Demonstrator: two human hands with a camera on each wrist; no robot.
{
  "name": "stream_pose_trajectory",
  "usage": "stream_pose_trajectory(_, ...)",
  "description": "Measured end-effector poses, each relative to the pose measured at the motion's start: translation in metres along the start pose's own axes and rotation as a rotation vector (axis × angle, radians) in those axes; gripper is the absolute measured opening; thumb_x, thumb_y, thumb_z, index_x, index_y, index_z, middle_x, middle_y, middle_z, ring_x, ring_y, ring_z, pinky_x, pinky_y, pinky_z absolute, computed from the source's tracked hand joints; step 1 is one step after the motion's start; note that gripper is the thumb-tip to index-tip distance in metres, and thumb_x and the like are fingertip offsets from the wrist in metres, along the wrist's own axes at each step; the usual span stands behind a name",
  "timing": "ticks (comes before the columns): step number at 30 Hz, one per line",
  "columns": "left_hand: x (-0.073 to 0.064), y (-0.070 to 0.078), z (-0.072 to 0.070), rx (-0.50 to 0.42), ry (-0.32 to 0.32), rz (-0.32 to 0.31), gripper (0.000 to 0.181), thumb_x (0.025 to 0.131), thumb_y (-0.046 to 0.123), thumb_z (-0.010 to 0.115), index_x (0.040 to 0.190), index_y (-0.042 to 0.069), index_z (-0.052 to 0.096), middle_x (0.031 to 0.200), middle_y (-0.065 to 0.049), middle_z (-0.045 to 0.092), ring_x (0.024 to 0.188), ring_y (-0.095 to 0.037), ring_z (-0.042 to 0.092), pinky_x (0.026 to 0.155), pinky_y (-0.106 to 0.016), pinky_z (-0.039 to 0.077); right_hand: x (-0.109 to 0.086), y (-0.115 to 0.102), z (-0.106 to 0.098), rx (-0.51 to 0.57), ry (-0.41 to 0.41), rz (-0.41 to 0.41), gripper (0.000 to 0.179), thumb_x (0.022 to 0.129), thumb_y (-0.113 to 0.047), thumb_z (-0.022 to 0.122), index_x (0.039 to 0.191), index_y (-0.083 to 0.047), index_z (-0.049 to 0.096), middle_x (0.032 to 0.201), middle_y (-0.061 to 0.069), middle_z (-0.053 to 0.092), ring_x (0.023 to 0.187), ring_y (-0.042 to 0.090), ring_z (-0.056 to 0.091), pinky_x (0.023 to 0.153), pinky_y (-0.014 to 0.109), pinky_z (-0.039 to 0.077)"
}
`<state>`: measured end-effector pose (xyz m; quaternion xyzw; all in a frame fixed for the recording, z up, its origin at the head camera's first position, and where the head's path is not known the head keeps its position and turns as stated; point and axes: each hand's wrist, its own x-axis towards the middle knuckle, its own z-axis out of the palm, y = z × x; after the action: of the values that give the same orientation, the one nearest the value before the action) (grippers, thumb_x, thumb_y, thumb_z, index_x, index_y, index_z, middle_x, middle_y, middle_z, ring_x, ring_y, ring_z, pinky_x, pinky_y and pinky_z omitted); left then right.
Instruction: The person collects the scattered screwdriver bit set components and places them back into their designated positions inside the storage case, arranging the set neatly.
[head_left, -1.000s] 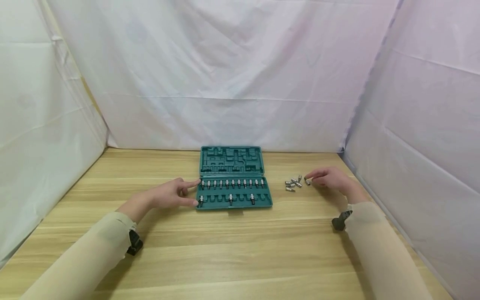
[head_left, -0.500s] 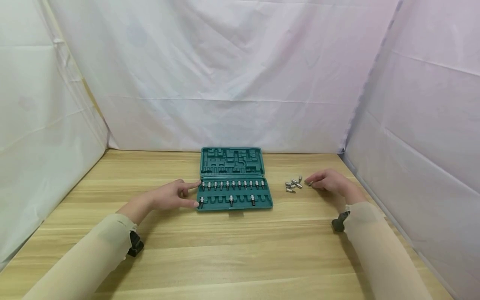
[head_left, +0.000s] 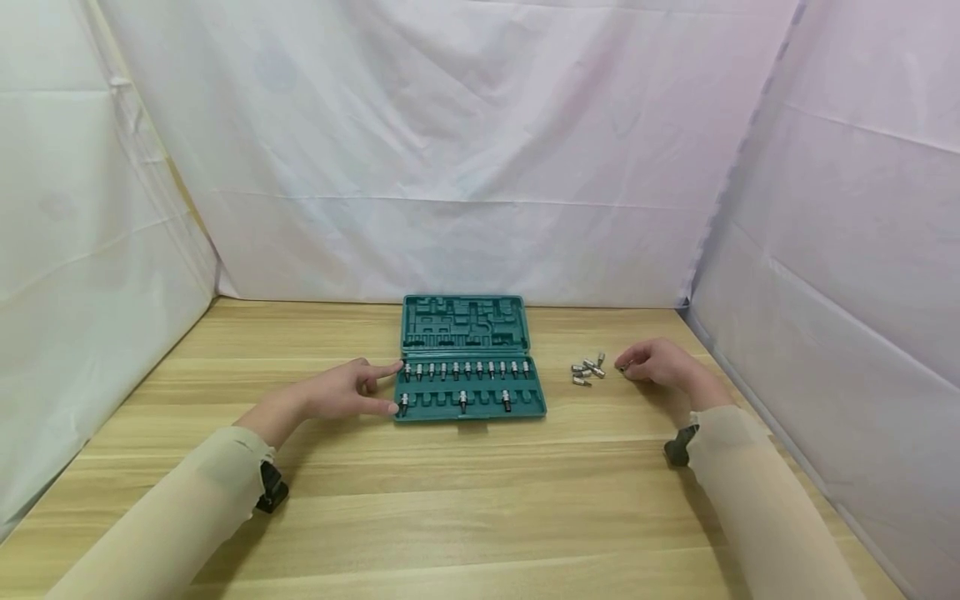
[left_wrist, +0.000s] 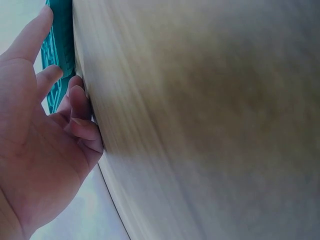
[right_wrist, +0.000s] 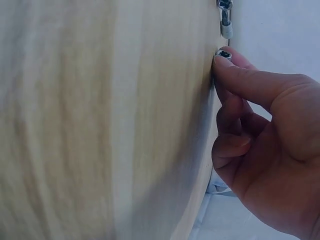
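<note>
Pick-up step, by the look of it. Right hand (head_left: 660, 364) has one bit socket (right_wrist: 225, 53) pinched between thumb and index finger, down at the table (head_left: 450, 500). Narrow grip; the right wrist view shows the socket's open end, the rest is behind the fingers. Spot: right of the case, toward the table's far right corner — just beside the loose bit sockets (head_left: 597, 372), which lie in a jumble.

Left hand (head_left: 341, 390) isn't grasping: thumb and index spread wide at the left edge of the green case (head_left: 480, 386), thumb by its front left corner, index further back near the hinge. Reads as steadying. Case lies open near the middle of the table's far edge. Back row looks full; front row has three seated, vacant slots among them and at the right end.

Next move, my read: lift without knocking the neighbours, carry left to the case. Can't tell which slot fits — the tip is covered. Probably wants turning in the fingers so the tip points at the case's front edge, like the seated ones. Left hand on the edge helps; a light case could skate.
</note>
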<state>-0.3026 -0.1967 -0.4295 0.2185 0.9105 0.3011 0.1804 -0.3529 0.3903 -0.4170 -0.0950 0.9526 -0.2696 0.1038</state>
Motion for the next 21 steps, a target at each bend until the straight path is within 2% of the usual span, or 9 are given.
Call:
stream_pose_trajectory(6,0.000,0.000,0.000,0.002,-0.001,-0.002,0.092,0.099,0.053,0.080,0.174,0.023,0.033,0.109,-0.010,0.050,0.095,-0.024,0.046,0.079,-0.039,0.041,-0.001,0.000,-0.002,-0.057,0.050,-0.054,0.020,0.101,-0.014,0.077,0.118,-0.004,0.081,0.111,0.012,0.078,0.101,0.022,0.065,0.091,0.036,0.048)
stream_pose_trajectory(10,0.000,0.001,0.000,-0.001,0.002,0.009,0.092,0.100,0.052,0.080,0.174,0.021,0.033,0.109,-0.011,0.050,0.095,-0.024,0.046,0.079,-0.038,0.042,-0.001,-0.002,-0.002,-0.014,0.098,-0.061,0.023,0.104,-0.019,0.076,0.122,-0.006,0.079,0.118,0.014,0.075,0.104,0.026,0.066,0.092,0.038,0.048)
stream_pose_trajectory(16,-0.001,0.003,0.000,-0.009,0.000,0.007,0.092,0.100,0.051,0.080,0.174,0.021,0.034,0.110,-0.012,0.050,0.095,-0.023,0.046,0.079,-0.038,0.042,0.004,-0.017,-0.002,0.029,0.128,-0.115,0.028,0.109,-0.023,0.072,0.130,-0.006,0.074,0.134,0.021,0.075,0.121,0.036,0.070,0.102,0.049,0.054)
stream_pose_trajectory(18,0.000,0.003,0.000,-0.015,0.000,0.007,0.091,0.100,0.050,0.080,0.174,0.021,0.034,0.109,-0.012,0.050,0.095,-0.023,0.046,0.079,-0.038,0.042,0.004,-0.025,-0.002,0.046,0.113,-0.126,0.030,0.110,-0.025,0.071,0.133,-0.007,0.072,0.137,0.022,0.074,0.119,0.036,0.072,0.098,0.049,0.056)
stream_pose_trajectory(21,-0.001,0.003,0.000,-0.014,0.002,0.006,0.091,0.100,0.050,0.080,0.173,0.021,0.034,0.109,-0.011,0.050,0.095,-0.023,0.046,0.080,-0.038,0.042,0.005,-0.038,0.000,0.082,0.078,-0.136,0.033,0.110,-0.028,0.071,0.135,-0.007,0.070,0.134,0.021,0.075,0.111,0.032,0.074,0.085,0.041,0.057)
